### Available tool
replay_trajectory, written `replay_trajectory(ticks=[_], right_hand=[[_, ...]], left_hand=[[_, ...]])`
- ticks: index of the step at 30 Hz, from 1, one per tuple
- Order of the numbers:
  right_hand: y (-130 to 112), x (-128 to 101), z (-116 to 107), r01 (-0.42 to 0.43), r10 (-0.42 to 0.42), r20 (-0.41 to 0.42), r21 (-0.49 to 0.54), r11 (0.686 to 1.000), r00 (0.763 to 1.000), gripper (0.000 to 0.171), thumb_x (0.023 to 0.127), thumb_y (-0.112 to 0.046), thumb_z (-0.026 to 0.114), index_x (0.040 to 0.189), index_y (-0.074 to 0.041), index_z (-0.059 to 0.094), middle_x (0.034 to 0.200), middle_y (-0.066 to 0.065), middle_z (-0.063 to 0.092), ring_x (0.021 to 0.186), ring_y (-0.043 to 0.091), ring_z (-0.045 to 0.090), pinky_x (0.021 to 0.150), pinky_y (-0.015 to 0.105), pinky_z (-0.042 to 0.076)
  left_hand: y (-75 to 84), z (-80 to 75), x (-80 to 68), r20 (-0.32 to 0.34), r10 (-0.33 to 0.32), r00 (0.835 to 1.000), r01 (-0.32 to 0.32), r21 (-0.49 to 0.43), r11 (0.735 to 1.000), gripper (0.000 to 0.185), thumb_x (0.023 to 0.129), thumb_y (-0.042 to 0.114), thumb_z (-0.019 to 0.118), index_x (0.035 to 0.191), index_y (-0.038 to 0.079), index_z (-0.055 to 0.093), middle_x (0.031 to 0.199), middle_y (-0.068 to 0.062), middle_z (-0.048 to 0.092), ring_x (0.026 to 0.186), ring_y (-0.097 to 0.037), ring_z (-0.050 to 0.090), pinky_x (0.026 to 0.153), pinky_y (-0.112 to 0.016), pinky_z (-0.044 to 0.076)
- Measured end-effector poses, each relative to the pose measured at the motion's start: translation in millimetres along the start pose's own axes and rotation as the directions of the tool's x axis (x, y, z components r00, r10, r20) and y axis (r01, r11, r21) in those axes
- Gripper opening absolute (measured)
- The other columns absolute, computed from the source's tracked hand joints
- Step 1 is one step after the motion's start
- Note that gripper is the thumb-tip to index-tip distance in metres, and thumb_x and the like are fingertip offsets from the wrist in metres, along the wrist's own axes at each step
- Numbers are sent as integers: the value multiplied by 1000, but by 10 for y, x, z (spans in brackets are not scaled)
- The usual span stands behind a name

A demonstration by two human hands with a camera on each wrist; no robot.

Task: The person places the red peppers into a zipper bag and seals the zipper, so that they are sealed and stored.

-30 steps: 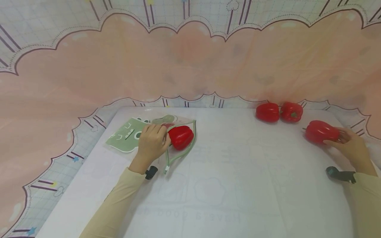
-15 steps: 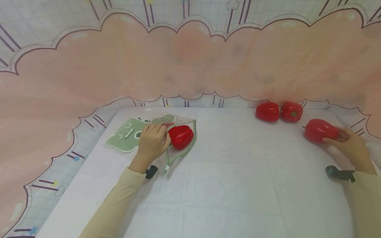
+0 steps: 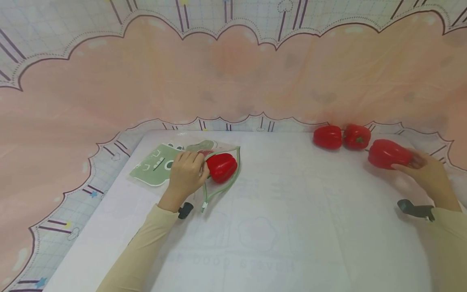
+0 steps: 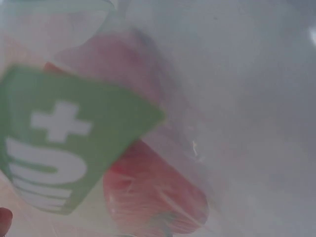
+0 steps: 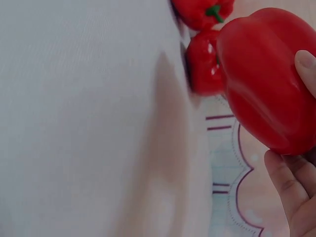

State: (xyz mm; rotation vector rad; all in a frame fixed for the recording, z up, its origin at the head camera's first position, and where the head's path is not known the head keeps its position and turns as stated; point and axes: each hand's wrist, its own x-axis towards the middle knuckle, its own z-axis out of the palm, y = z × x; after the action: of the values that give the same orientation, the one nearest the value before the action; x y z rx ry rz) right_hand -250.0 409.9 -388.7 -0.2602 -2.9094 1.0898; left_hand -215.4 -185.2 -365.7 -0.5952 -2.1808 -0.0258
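Observation:
My left hand [image 3: 187, 173] curls over the mouth of a clear zip bag [image 3: 151, 166] with green cartoon prints and a green zip edge. A red bell pepper [image 3: 221, 168] lies in the gaping mouth, beside my thumb. Through the bag's plastic, the left wrist view shows blurred red shapes, one a bell pepper [image 4: 153, 192], behind a green print [image 4: 64, 143]. At the right, my right hand [image 3: 430, 172] grips another red bell pepper [image 3: 389, 154] by its blunt end, raised off the table. Thumb and fingers lie on opposite sides of this pepper [image 5: 269, 79] in the right wrist view.
Two more red bell peppers, one on its side [image 3: 327, 137] and one with its green stem facing me [image 3: 357, 137], lie together at the back right. A white cloth [image 3: 284, 211] covers the table. A patterned peach curtain [image 3: 233, 77] stands behind.
My right hand has lifted its bell pepper and moved it slightly left and away from me. The left hand, the bag and the pepper in its mouth have stayed in place.

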Motion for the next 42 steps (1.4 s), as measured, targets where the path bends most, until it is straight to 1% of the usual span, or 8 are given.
replay_trajectory(ticks=[10,13,16,21,23,25,28,42], right_hand=[[-216,-20,22,64,-63,30,-29,998,998,89,84,-53,58,149,-6,18,145,30,32,124,50,35,94,63,37],[-266,-14,28,85,-84,47,-19,996,995,89,83,-51,60,149,-6,20,143,30,35,124,49,37,87,35,53],[-317,-7,36,104,-102,69,-20,994,992,91,82,-51,63,149,-7,20,141,29,37,122,48,38,67,12,49],[-435,-1,77,130,-128,78,-29,991,989,90,81,-51,64,149,-9,22,141,27,39,124,47,40,78,28,55],[-483,-3,107,153,-151,64,-29,988,987,87,81,-49,64,149,-12,24,141,26,41,124,46,41,79,20,52],[-524,0,136,186,-185,48,-15,982,982,83,82,-46,65,148,-13,27,140,25,42,125,45,42,71,5,44],[-585,-1,184,231,-231,29,5,973,972,79,82,-41,67,146,-13,31,139,24,44,124,44,43,68,-3,35],[-863,-74,340,333,-334,31,37,942,942,76,82,-33,69,146,-15,32,140,21,44,122,40,44,70,-2,34]], left_hand=[[-4,9,-5,1,-3,1000,3,-3,1000,11,77,10,60,71,3,54,66,-11,61,66,-27,54,69,-39,46],[-5,11,-6,-1,-3,1000,3,-6,1000,11,77,10,60,71,3,54,66,-11,61,66,-27,54,69,-38,46],[-7,12,-6,1,-3,1000,3,-5,1000,11,77,10,60,71,3,54,67,-11,61,66,-27,54,69,-38,46],[-12,20,-12,7,-5,1000,5,-2,1000,11,77,10,60,72,3,54,67,-12,62,66,-27,54,69,-39,47],[-14,23,-15,10,-7,1000,7,-3,1000,11,77,10,61,72,3,54,67,-11,62,66,-27,54,70,-38,47],[-16,26,-17,13,-8,1000,8,-3,1000,11,77,10,61,72,4,54,67,-11,62,66,-26,54,70,-38,47],[-18,27,-18,14,-9,1000,9,-4,1000,11,76,10,61,72,4,54,67,-11,62,66,-26,54,70,-38,46],[-9,9,-8,8,-7,1000,7,-5,1000,10,76,10,60,71,3,54,67,-11,61,66,-26,54,70,-39,46]])
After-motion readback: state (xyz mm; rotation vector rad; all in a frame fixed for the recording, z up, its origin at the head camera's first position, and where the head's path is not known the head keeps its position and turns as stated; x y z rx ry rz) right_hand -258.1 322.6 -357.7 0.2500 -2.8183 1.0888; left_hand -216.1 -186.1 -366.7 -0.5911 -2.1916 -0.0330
